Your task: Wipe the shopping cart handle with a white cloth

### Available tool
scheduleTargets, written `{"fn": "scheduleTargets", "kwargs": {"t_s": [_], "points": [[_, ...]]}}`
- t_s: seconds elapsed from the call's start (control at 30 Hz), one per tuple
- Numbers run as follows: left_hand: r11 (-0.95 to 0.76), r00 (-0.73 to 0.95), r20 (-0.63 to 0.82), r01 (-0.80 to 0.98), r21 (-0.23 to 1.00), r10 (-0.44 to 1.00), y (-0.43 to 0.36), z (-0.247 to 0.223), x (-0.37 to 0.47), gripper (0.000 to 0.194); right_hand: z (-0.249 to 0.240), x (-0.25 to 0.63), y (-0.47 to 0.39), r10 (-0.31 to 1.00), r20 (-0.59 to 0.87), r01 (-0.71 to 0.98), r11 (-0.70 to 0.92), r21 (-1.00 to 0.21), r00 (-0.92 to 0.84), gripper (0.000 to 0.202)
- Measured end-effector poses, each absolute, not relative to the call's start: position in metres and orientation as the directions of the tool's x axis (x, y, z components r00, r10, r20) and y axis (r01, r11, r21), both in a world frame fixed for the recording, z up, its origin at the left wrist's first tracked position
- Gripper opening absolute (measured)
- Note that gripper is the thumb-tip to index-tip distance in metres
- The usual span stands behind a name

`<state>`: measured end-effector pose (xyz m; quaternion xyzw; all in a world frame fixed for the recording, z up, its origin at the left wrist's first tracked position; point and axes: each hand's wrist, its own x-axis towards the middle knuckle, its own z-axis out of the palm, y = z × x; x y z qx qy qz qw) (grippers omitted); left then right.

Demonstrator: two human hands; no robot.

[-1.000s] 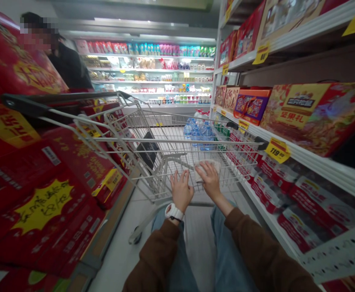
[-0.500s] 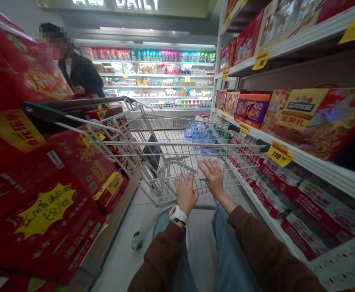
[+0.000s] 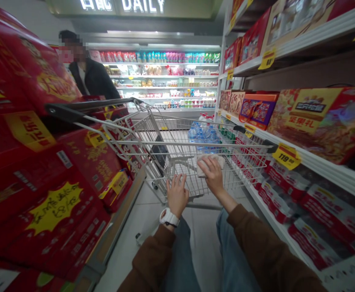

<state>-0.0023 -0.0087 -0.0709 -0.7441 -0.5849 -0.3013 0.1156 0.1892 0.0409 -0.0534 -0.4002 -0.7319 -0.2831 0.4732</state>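
Note:
A wire shopping cart (image 3: 189, 142) stands sideways in front of me, its black handle at the left. My right hand (image 3: 212, 174) presses a pale folded cloth (image 3: 202, 164) against the cart's near side, fingers bent over it. My left hand (image 3: 177, 194), with a white watch (image 3: 169, 217) on the wrist, is lower and to the left; its fingers are spread near the cart's lower wires and hold nothing. Whether its fingertips touch the wire cannot be made out.
Red gift boxes (image 3: 83, 162) are stacked at the left. Shelves (image 3: 323, 162) with boxes and bottle packs line the right. Blue water bottles (image 3: 206, 134) stand beyond the cart. A person in a dark jacket (image 3: 100, 79) is at the back left, before a lit cooler (image 3: 168, 83).
My left hand has moved a little left and down, away from my right hand. The cart, boxes and person appear further right in the view. My right hand stays on the cloth.

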Motion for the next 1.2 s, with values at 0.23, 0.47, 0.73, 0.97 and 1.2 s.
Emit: {"fn": "scheduleTargets", "kwargs": {"t_s": [0.23,0.47,0.73,0.97,1.2], "points": [[-0.298,0.117,0.595,0.93,0.216,0.795,-0.007,-0.069,0.004,0.065,-0.109,0.202,0.033,0.404,0.869,0.866,0.497,0.055,-0.286,0.069],[-0.299,0.1,0.595,0.922,0.245,0.798,-0.005,-0.069,0.01,0.064,-0.052,0.201,0.042,0.381,0.874,0.863,0.499,0.079,-0.3,0.062],[-0.321,0.119,0.599,0.915,0.244,0.792,-0.003,-0.071,0.012,0.066,-0.08,0.204,0.034,0.425,0.861,0.874,0.484,0.044,-0.279,0.067],[-0.329,0.131,0.598,0.915,0.235,0.791,-0.003,-0.071,0.017,0.067,-0.049,0.193,0.026,0.365,0.872,0.851,0.516,0.101,-0.325,0.066],[-0.337,0.139,0.577,0.907,0.251,0.804,-0.004,-0.07,0.02,0.066,-0.042,0.181,0.035,0.316,0.893,0.837,0.535,0.111,-0.32,0.056]]}}
